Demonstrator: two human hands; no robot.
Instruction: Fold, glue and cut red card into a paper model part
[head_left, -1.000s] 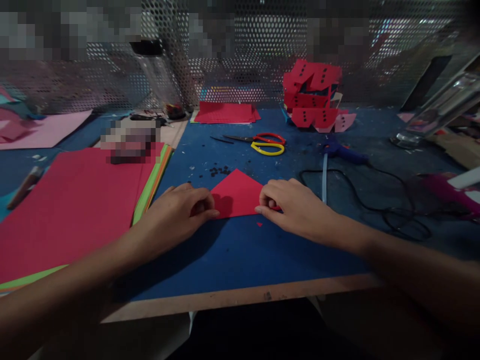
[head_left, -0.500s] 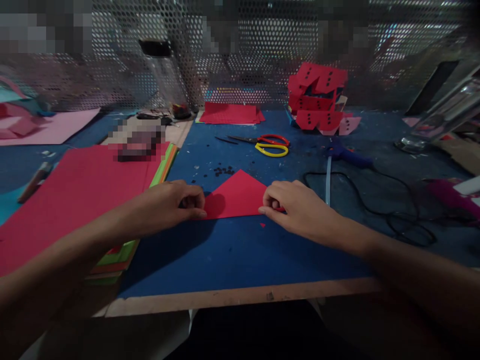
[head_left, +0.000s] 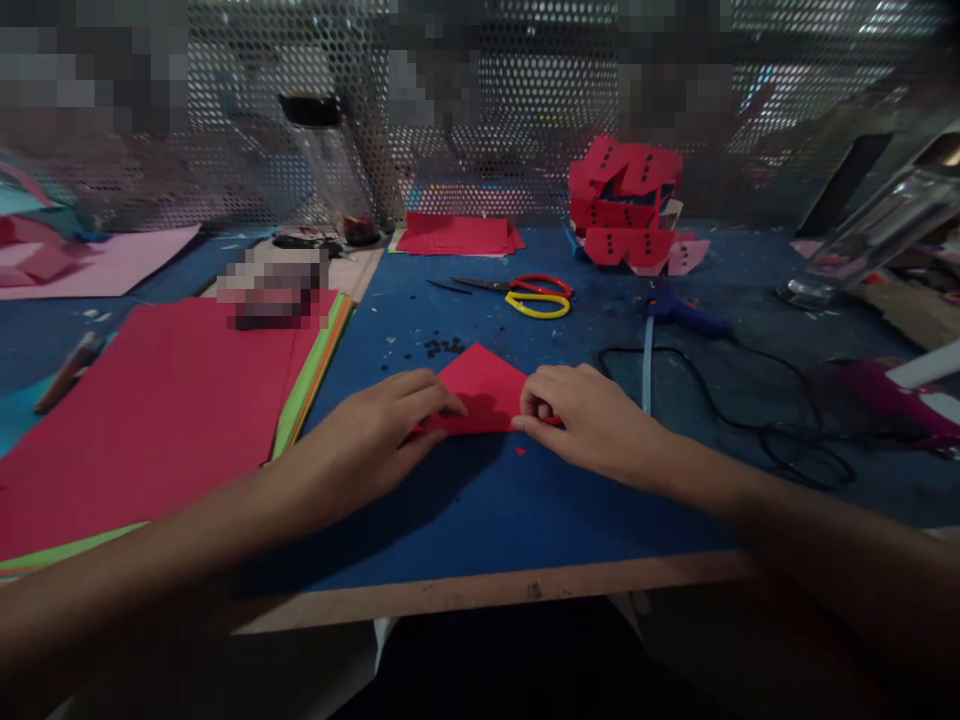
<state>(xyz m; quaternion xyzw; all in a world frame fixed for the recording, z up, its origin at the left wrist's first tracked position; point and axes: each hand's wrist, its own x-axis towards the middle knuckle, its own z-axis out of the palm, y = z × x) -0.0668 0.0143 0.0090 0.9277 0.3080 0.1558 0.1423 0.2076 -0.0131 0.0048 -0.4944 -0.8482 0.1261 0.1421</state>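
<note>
A red sheet of paper, folded into a triangle, lies on the blue table with its point away from me. At its left side is my left hand, fingers on top of the paper and thumb at the near edge. My right hand pinches the right corner between thumb and curled fingers. That corner is mostly hidden by the hand. Small black paper bits lie just beyond the sheet, and a tiny red scrap rests in front of it.
Scissors with red and yellow handles lie beyond the paper. To the right is a blue glue gun with a black cord. A stack of coloured sheets covers the left. Red paper figures stand by the perforated metal screen.
My left hand has slid right, from the left corner along the folded paper's near edge. The right hand keeps its pinch. The view has shifted slightly.
</note>
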